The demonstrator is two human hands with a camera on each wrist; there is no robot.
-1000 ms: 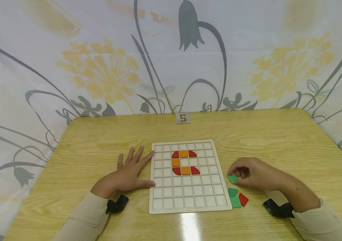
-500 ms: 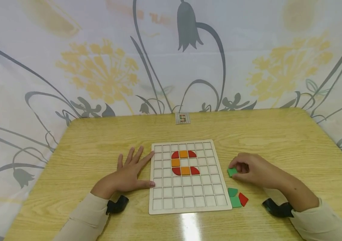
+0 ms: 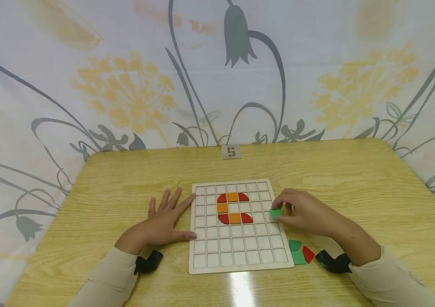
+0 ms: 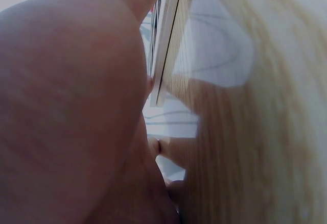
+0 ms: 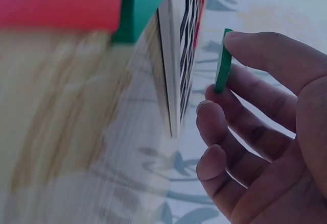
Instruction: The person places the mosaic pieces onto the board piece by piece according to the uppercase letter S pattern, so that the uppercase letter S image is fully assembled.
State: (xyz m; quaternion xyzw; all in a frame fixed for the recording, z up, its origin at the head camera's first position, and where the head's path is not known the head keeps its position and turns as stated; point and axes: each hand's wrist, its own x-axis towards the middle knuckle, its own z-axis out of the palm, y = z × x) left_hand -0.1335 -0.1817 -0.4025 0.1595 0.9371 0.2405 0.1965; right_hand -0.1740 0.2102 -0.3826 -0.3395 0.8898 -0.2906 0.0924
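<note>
A square grid board [image 3: 217, 245] lies on the table, with red and orange tiles forming a C-like shape in its upper half. My left hand [image 3: 163, 221] rests spread at the board's left edge, its thumb and index fingertips right at the rim. Between thumb and fingers my right hand [image 3: 303, 213] pinches a green square tile [image 3: 276, 213] over the board's right edge. In the right wrist view the thin green tile [image 5: 223, 63] is held edge-on above the board [image 5: 173, 71]. The left wrist view is mostly filled by the left hand [image 4: 76, 112].
Beside the board's lower right corner lie two more green tiles, a rounded one [image 3: 295, 245] and a square one [image 3: 299, 257], and a red tile [image 3: 308, 254]. A small pattern card [image 3: 231, 152] lies at the table's far edge, before a flowered cloth [image 3: 202, 76].
My right hand has lifted the green tile from the table beside the board and carried it left and slightly away, over the board's right edge. The left hand has stayed in place.
</note>
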